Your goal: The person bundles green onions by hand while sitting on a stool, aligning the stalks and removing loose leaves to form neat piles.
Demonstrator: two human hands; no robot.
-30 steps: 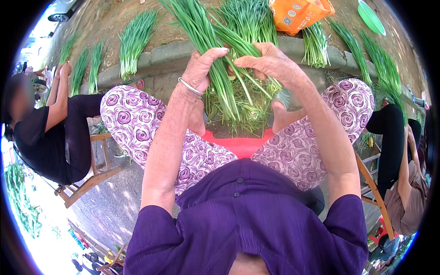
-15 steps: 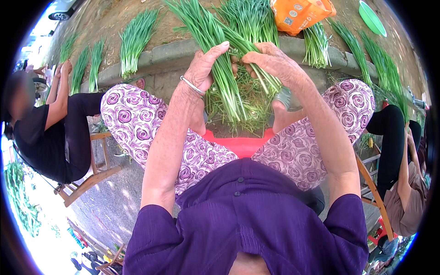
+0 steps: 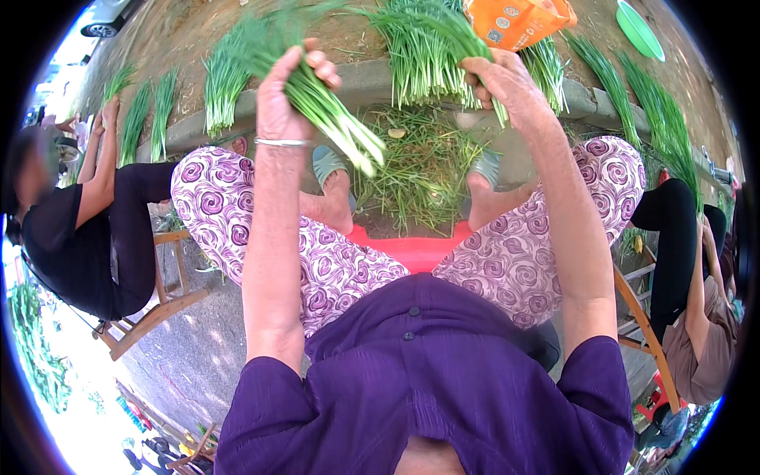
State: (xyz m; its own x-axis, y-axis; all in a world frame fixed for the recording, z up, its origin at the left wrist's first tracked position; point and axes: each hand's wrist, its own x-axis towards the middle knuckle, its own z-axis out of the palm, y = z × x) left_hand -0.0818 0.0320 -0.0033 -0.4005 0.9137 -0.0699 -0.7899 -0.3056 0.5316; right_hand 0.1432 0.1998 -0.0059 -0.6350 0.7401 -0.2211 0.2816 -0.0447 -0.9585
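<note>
Chive bunch (image 3: 336, 120) is up front-left, off the ground, gripped in L hand (image 3: 289, 91), fingers curled round the stalks approx mid-length; long axis runs diag., blurred leafy tops far-left, pale cut ends near-right, aimed down twd the loose trimmings (image 3: 419, 174) on the ground btwn the feet, not touching them as far as I can tell. Smaller chive handful (image 3: 455, 30) is in R hand (image 3: 507, 83), thumb & fingers closed on it close to the pale ends; its axis also slants far-left to near-right, so the two lots lie roughly parallel, hands well apart. Key relation: the big chive pile (image 3: 419, 79) sits btwn the hands on the far side, butts twd the person, leaves pointing away; R hand is the nearer one, its leaves crossing over the pile's right part, while L hand is farther off to the left. L hand instead is nearer the separate chive bundle (image 3: 222, 103) at left, whose top the blurred leaves partly cover. Further out: concrete kerb (image 3: 360, 83) under the pile's butts, orange bag (image 3: 522, 22) just beyond R hand w/ another chive bundle (image 3: 546, 71) below it, green basin (image 3: 640, 30) far right, red stool (image 3: 416, 252) btwn the knees, silver bangle (image 3: 283, 143) on L wrist
</note>
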